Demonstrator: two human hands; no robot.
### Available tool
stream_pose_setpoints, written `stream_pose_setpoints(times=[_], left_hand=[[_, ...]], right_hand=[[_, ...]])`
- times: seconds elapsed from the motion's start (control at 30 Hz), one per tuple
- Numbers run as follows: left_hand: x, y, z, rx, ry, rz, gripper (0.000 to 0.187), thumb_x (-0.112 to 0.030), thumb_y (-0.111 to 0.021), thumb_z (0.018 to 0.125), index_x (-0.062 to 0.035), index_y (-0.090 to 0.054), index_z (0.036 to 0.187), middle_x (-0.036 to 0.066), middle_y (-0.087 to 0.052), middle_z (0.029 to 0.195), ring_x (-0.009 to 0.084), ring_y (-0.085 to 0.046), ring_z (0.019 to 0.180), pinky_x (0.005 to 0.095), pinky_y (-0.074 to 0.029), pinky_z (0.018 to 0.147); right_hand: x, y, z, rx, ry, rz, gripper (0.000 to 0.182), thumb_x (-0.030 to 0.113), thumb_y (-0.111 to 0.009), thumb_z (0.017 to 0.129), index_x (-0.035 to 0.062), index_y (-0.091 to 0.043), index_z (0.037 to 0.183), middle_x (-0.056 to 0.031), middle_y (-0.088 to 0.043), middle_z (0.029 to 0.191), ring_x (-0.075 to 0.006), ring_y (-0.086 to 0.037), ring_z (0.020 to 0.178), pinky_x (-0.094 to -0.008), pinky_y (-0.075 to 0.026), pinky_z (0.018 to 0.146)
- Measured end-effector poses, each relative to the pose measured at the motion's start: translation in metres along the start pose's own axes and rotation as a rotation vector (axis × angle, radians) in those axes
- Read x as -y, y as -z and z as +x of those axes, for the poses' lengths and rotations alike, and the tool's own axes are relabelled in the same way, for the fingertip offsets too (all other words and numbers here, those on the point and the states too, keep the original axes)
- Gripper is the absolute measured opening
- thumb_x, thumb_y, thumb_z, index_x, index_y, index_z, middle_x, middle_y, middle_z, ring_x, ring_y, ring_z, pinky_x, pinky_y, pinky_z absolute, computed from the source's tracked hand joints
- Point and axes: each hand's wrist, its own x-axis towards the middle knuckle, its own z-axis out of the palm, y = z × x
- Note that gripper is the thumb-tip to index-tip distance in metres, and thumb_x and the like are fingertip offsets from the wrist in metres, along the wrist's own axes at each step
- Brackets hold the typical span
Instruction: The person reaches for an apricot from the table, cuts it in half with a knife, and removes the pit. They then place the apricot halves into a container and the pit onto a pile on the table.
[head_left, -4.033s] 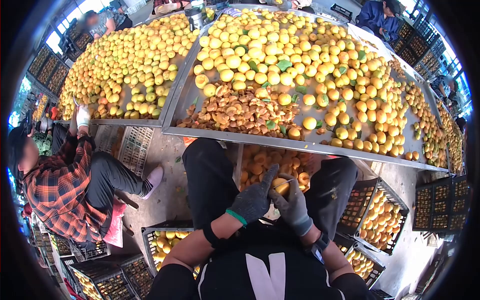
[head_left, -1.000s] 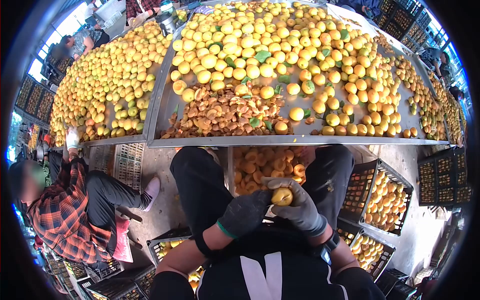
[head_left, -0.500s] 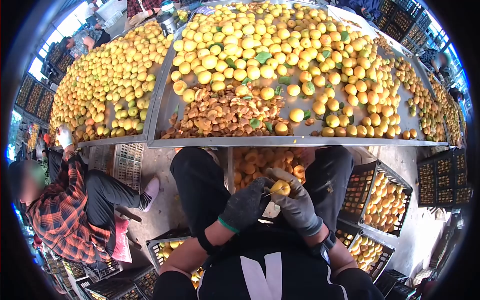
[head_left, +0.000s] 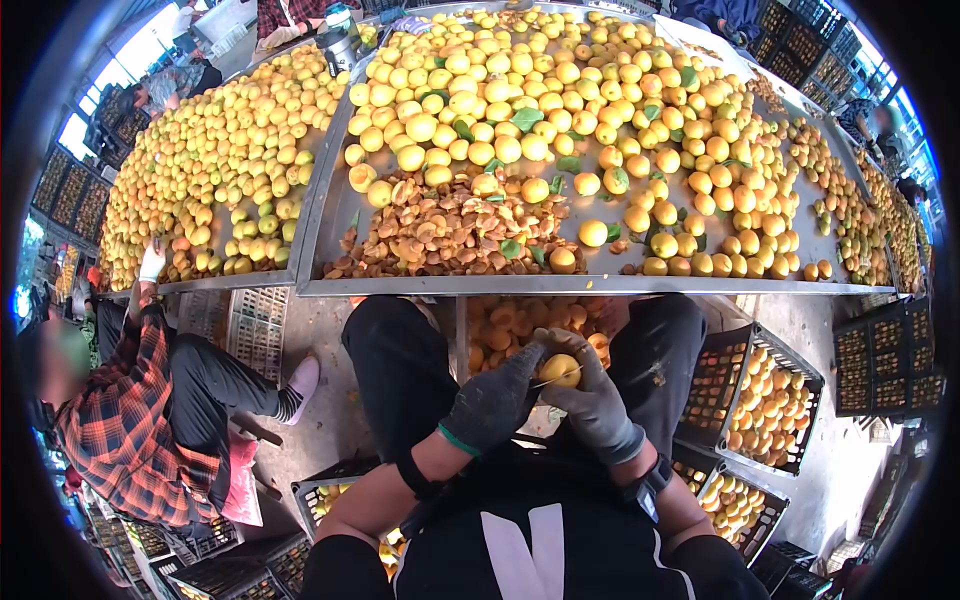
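Observation:
My right hand (head_left: 600, 405), in a grey glove, holds a yellow apricot (head_left: 560, 370) between thumb and fingers above my lap. My left hand (head_left: 492, 402), in a dark glove with a green cuff, is closed beside it. From its fingers a thin, blade-like metal tool (head_left: 541, 385) reaches to the fruit's near side; its handle is hidden in the glove. Fingertips of the left hand are close to or against the apricot's far side. Below and beyond the hands stands a container of orange apricot pieces (head_left: 500, 325) between my knees.
A metal table (head_left: 600, 284) before me bears many apricots (head_left: 500, 90), leaves and a brown-orange heap of pits or scraps (head_left: 460, 225). Crates of apricots (head_left: 770, 400) stand at right. At left sits a co-worker in a plaid shirt (head_left: 140, 430), one gloved hand (head_left: 152, 262) at the table.
The apricot has turned in my right hand, and my left fingers have moved up around its far side. The co-worker's gloved hand has shifted right along the table edge.

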Motion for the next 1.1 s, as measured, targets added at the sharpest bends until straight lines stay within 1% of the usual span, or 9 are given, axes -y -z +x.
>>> stream_pose_setpoints(times=[0.03,0.17,0.23,0.3,0.4,0.73,0.93,1.0,1.1], left_hand=[[-0.006,0.004,0.003,0.026,0.072,-0.089,0.062,-0.013,-0.064,0.081,-0.0060,-0.041,0.138,0.018,-0.066,0.089,0.0370,-0.065,0.074,0.0443,-0.053,0.063],[-0.007,0.006,0.006,0.045,0.052,-0.125,0.072,-0.006,-0.062,0.080,-0.0086,-0.032,0.145,0.020,-0.062,0.113,0.0339,-0.066,0.088,0.0402,-0.055,0.072],[-0.007,0.010,0.009,0.037,0.091,-0.184,0.073,-0.004,-0.062,0.078,-0.0088,-0.033,0.145,0.020,-0.062,0.114,0.0348,-0.065,0.091,0.0406,-0.054,0.076],[-0.004,0.005,0.011,-0.024,0.058,-0.209,0.072,-0.005,-0.063,0.079,-0.0095,-0.034,0.144,0.020,-0.063,0.109,0.0368,-0.065,0.089,0.0427,-0.054,0.075],[-0.003,0.003,0.008,-0.082,0.012,-0.179,0.069,-0.006,-0.064,0.079,-0.0100,-0.036,0.143,0.021,-0.064,0.105,0.0385,-0.065,0.090,0.0444,-0.054,0.074],[-0.020,0.025,-0.006,0.081,0.089,-0.048,0.065,-0.011,-0.062,0.083,-0.0137,-0.038,0.144,0.015,-0.063,0.114,0.0297,-0.066,0.090,0.0384,-0.053,0.073],[-0.020,0.028,-0.004,-0.050,-0.062,-0.105,0.059,-0.020,-0.068,0.082,-0.0109,-0.048,0.137,0.017,-0.064,0.113,0.0342,-0.067,0.091,0.0377,-0.055,0.076],[-0.017,0.026,-0.005,-0.071,-0.085,-0.210,0.057,-0.019,-0.068,0.082,-0.0107,-0.050,0.135,0.017,-0.064,0.114,0.0339,-0.066,0.093,0.0372,-0.054,0.078],[-0.020,0.026,-0.006,-0.108,-0.079,-0.326,0.054,-0.019,-0.069,0.081,-0.0104,-0.053,0.132,0.016,-0.064,0.114,0.0327,-0.066,0.097,0.0364,-0.054,0.080]], right_hand=[[-0.002,0.000,0.000,0.000,0.036,-0.178,0.079,-0.011,-0.063,0.075,0.0024,-0.027,0.145,-0.0130,-0.039,0.144,-0.0228,-0.043,0.128,-0.0334,-0.036,0.106],[-0.008,-0.008,-0.002,0.027,0.222,-0.073,0.084,-0.010,-0.065,0.078,0.0050,-0.021,0.147,-0.0127,-0.033,0.147,-0.0229,-0.043,0.128,-0.0337,-0.038,0.105],[-0.006,-0.009,-0.001,0.045,0.272,0.349,0.089,-0.006,-0.070,0.078,0.0076,-0.017,0.149,-0.0131,-0.029,0.149,-0.0228,-0.042,0.128,-0.0328,-0.039,0.104],[-0.011,-0.006,-0.002,-0.004,0.281,0.305,0.079,0.008,-0.070,0.085,0.0049,-0.022,0.147,-0.0125,-0.037,0.144,-0.0202,-0.045,0.125,-0.0314,-0.038,0.104],[-0.011,-0.008,-0.007,0.008,0.001,0.191,0.059,0.030,-0.058,0.096,-0.0005,-0.034,0.141,-0.0075,-0.051,0.124,-0.0150,-0.050,0.113,-0.0279,-0.040,0.100],[-0.004,-0.021,-0.018,0.037,0.166,-0.195,0.062,0.017,-0.067,0.091,-0.0005,-0.032,0.139,-0.0050,-0.056,0.112,-0.0117,-0.054,0.101,-0.0255,-0.046,0.089],[0.008,-0.023,-0.016,0.058,0.045,-0.228,0.061,0.019,-0.071,0.087,-0.0014,-0.037,0.134,-0.0090,-0.060,0.110,-0.0155,-0.060,0.099,-0.0280,-0.048,0.086],[0.009,-0.029,-0.023,-0.035,0.215,-0.609,0.067,0.022,-0.075,0.082,-0.0026,-0.038,0.132,-0.0161,-0.061,0.114,-0.0237,-0.064,0.101,-0.0319,-0.050,0.086],[0.006,-0.033,-0.029,-0.023,0.245,-0.529,0.068,0.010,-0.069,0.086,-0.0024,-0.030,0.140,-0.0147,-0.050,0.136,-0.0180,-0.051,0.120,-0.0318,-0.040,0.102]])
